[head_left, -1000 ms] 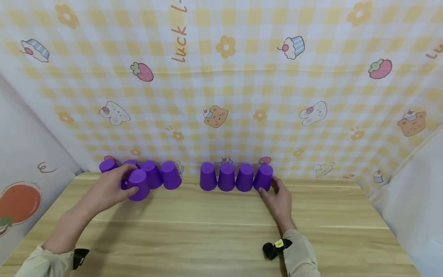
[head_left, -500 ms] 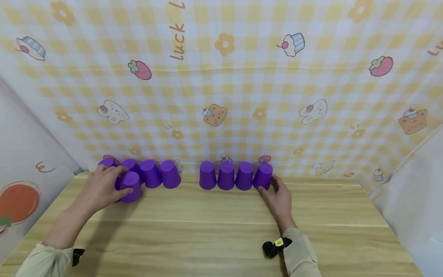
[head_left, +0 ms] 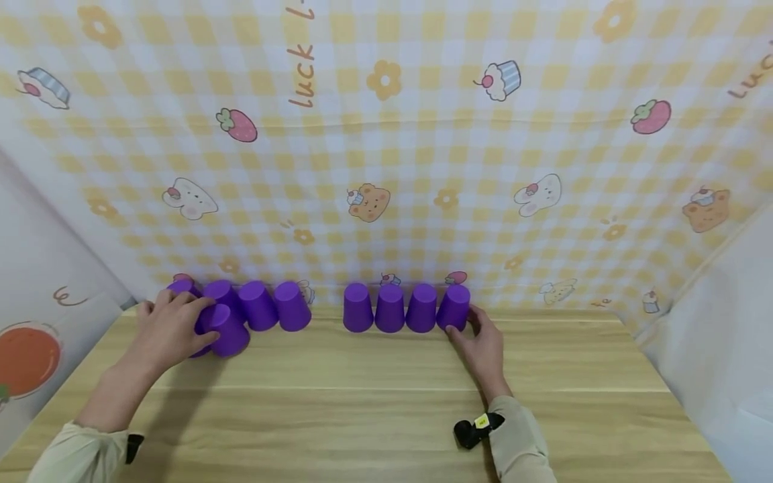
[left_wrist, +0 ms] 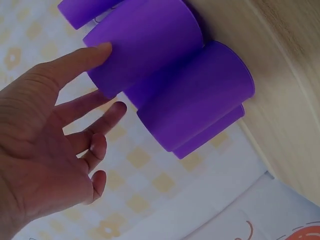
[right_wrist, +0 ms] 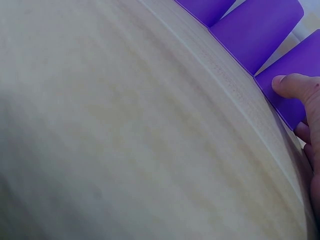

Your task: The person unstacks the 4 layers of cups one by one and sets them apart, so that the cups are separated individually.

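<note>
Purple front cup (head_left: 232, 333): mouth down, standing out from the foot of the patterned backdrop (head_left: 447, 121) near its left end.
Left hand (head_left: 168, 332): thumb on the front cup's side, index finger passing behind its narrow end, in what looks like a light pinch; the other fingers curl loosely, free of the cup. How firm the pinch is, I cannot tell.
Right hand (head_left: 485, 345): thumb on the near side of the end cup (head_left: 454, 307) by its rim, fingers going round behind, where the backdrop side hides their tips.
Feel of the cups: probably thin moulded plastic, light and fairly stiff, hard to break; the smooth wall could slip, and a nudge would likely topple or slide one.
Where to grip: judging by the taper, low on the wall near the wide rim for steadiness; pinched high at the narrow end, a cup may tip.
Second front cup (left_wrist: 197, 97): just beside the front cup, toward the backdrop's left end, partly behind the left hand in the head view.
Left row (head_left: 258, 307): four cups, mouth down, along the backdrop's foot, behind the front pair.
Right row (head_left: 389, 310): four more near the backdrop's foot, past a gap toward its right; the end cup closes this row.
Table (head_left: 362, 416): pale wood grain, reaching from the backdrop toward the person.
</note>
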A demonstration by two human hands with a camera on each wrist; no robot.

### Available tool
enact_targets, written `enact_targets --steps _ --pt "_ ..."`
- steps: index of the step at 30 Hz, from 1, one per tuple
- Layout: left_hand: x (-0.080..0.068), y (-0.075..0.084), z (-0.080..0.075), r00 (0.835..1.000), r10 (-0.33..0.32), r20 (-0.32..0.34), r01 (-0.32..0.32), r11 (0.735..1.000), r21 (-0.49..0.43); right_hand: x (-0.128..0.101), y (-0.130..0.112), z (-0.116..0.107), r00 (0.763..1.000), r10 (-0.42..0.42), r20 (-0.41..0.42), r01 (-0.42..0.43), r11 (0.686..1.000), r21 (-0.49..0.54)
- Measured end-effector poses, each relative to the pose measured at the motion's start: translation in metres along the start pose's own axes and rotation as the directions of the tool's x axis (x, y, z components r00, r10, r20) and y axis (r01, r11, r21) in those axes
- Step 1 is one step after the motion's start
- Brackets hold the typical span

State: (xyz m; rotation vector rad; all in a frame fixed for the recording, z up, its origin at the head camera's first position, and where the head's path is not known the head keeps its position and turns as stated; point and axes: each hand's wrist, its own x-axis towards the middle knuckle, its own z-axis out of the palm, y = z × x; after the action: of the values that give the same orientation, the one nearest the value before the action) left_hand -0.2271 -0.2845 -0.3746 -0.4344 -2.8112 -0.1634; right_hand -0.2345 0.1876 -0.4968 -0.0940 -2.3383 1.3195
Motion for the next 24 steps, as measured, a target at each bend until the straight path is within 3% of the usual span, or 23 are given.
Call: enact_targets --steps 14,20,24 --pt "-0.005 0.002 0.001 1.000 -0.028 -0.014 0.028 0.999 -0.023 -0.001 -0.001 0.001 1.000 -0.005 0.005 0.005 1.000 -0.014" --pt "0.002 0.024 -0.007 0.988 -0.012 -0.153 -0.011 0.988 -0.152 0.000 0.001 0.001 1.000 -0.020 0.003 0.020 1.000 -0.011" --pt "0.011 0.050 -0.005 0.969 0.022 -0.245 -0.102 0.942 -0.321 0.000 0.002 0.001 1.000 -0.019 0.002 0.019 1.000 -0.013"
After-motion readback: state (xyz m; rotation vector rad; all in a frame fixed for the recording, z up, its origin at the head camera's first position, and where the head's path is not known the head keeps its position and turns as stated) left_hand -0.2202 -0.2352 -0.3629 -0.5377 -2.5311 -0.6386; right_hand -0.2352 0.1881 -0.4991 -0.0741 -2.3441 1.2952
